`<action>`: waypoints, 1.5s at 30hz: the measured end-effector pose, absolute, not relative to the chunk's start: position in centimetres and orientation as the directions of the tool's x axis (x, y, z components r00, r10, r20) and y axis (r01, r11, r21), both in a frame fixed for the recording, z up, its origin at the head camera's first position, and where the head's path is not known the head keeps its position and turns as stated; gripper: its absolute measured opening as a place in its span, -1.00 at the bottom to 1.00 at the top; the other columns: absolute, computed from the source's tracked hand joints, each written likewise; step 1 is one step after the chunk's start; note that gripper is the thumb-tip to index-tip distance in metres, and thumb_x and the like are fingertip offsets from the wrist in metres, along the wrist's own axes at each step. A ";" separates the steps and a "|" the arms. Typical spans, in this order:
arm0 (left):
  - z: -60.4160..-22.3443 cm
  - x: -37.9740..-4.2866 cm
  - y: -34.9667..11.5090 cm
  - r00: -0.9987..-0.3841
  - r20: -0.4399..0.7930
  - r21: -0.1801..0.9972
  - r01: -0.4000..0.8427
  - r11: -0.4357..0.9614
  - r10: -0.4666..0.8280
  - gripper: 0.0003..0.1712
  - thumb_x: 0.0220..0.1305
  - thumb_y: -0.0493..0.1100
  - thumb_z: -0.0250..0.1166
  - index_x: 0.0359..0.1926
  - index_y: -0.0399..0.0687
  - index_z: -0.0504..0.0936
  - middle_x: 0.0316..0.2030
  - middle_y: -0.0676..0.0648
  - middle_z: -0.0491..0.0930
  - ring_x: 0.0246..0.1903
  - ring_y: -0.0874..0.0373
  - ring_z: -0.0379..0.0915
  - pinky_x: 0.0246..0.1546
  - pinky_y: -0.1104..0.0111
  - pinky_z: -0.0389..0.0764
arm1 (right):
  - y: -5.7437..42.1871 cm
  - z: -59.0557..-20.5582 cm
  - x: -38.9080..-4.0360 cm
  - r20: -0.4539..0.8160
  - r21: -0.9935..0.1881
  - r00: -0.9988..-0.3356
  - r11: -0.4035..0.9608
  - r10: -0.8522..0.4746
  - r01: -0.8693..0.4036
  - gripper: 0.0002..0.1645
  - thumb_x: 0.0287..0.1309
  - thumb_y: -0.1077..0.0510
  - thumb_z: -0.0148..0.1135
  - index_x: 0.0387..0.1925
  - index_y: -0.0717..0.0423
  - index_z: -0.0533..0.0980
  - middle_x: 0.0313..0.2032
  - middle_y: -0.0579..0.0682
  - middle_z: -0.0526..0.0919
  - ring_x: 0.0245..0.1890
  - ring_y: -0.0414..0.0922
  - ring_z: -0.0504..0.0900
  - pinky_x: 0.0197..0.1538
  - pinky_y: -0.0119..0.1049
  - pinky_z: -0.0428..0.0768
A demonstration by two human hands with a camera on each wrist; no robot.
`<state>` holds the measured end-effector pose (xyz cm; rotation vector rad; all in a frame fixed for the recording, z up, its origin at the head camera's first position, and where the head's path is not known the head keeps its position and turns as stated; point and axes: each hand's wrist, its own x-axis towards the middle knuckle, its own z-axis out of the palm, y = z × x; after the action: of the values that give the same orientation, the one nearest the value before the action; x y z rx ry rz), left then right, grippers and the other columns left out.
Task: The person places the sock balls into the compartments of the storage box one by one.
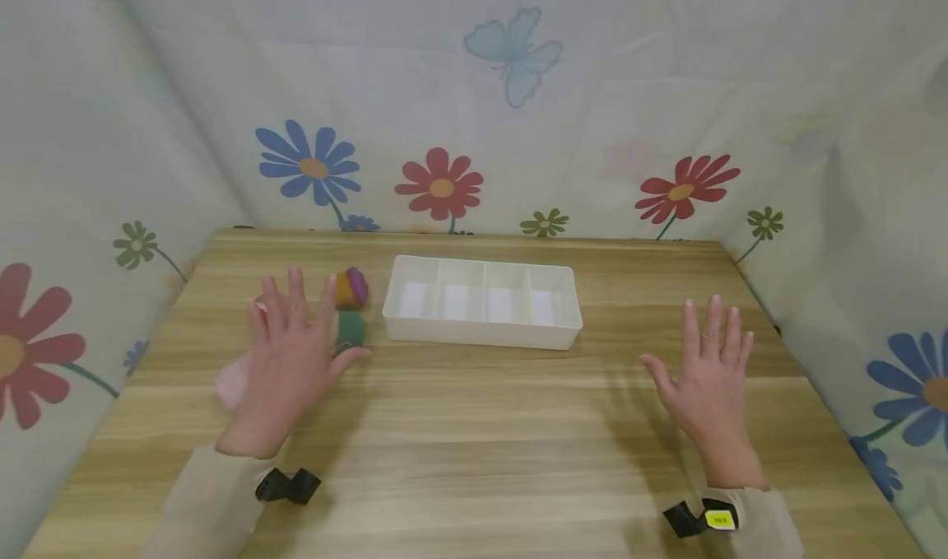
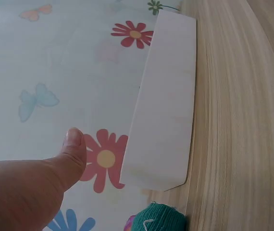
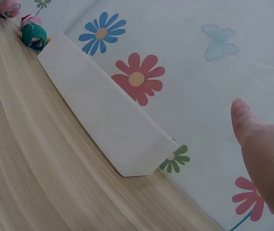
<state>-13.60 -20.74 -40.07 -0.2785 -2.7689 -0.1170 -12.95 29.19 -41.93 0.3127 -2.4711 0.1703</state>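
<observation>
while i watch from my seat through the head view, the left hand (image 1: 292,361) spreads over the left of the frame with its fingers straight, grasping nothing that i can see, and the right hand (image 1: 707,386) spreads likewise at right, released. the white tray (image 1: 474,333) sits on the wooden table (image 1: 474,452) at the centre of the frame. a green bundle (image 1: 350,331) and an orange-and-purple bundle (image 1: 359,287) lie near its left end, apart from it; a pink bundle (image 1: 233,383) shows at the left hand's outer edge. whether that hand touches any bundle i cannot tell. my worry is that spread fingers coming down here could knock a rounded bundle and set it rolling, and that a bump could slide the tray, since neither hand steadies it.

in the left wrist view i get the thumb at lower left, the tray's blank outer wall through the middle, and the green bundle at the bottom edge.

in the right wrist view, the thumb is at right, the tray runs diagonally, and a red-and-pink bundle (image 3: 30,19) peeks out behind the green one at upper left.

my count: two hands, one tray with four compartments, four bundles that i can make out.
</observation>
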 end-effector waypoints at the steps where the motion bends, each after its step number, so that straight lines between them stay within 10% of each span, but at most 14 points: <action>1: -40.0 -13.5 -20.8 -0.920 0.352 0.050 0.205 0.978 0.174 0.20 0.01 0.41 0.19 0.46 0.01 -0.23 0.37 -0.28 -0.60 0.28 -0.27 -0.79 0.19 -0.25 -0.33 | 29.1 -41.9 -12.9 0.599 -0.052 -0.780 0.964 -0.178 -0.260 0.09 0.15 -0.53 -0.44 0.43 0.18 -0.12 0.43 0.14 -0.37 0.39 0.17 -0.37 0.29 0.19 -0.36; 19: -39.3 -12.1 -22.3 -0.936 0.312 0.177 0.226 0.958 0.163 0.00 0.17 0.31 0.14 0.44 -0.05 -0.07 0.38 -0.39 -0.37 0.33 -0.35 -0.39 0.24 -0.16 -0.14 | 25.8 -42.0 -14.6 0.456 -0.467 -0.888 0.833 -0.061 -0.298 -0.19 0.30 -0.08 0.01 0.42 0.07 -0.06 0.38 0.19 0.00 0.32 0.26 -0.03 0.16 0.32 0.09; 26: -38.8 -12.0 -22.6 -0.947 0.307 0.270 0.183 0.945 0.096 -0.07 0.16 0.26 0.19 0.34 -0.23 0.13 0.15 -0.30 0.26 -0.18 -0.28 0.43 -0.51 -0.02 0.53 | 24.7 -42.6 -15.4 0.359 -0.587 -0.933 0.773 -0.020 -0.243 -0.25 0.32 -0.10 -0.03 0.42 -0.03 -0.02 0.33 0.21 0.11 0.29 0.21 0.06 0.10 0.32 0.17; 32: -38.9 -11.8 -23.0 -0.953 0.296 0.302 0.160 0.940 0.067 -0.18 0.14 0.25 0.22 0.24 -0.17 0.23 0.04 -0.24 0.41 -0.30 -0.17 0.48 -0.74 0.21 0.41 | 23.6 -43.1 -16.4 0.358 -0.640 -0.933 0.719 -0.032 -0.270 -0.29 0.32 -0.08 -0.02 0.39 0.07 0.07 0.27 0.24 0.23 0.25 0.21 0.16 0.14 0.22 0.21; 45: -40.3 -10.2 -25.5 -0.988 0.153 0.354 0.023 0.935 -0.034 -0.37 0.07 0.06 0.33 -0.02 -0.34 0.41 -0.15 -0.34 0.36 -0.20 -0.22 0.33 -0.36 -0.08 0.41 | 22.0 -44.5 -17.9 0.278 -0.751 -0.959 0.610 -0.054 -0.252 -0.39 0.32 -0.03 0.01 0.27 0.20 0.26 0.15 0.27 0.40 0.12 0.20 0.38 0.01 0.11 0.43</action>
<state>-10.24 -25.52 -40.27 0.0087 -2.9355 -0.5392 -17.92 21.96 -44.53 0.2516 -2.6090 1.2699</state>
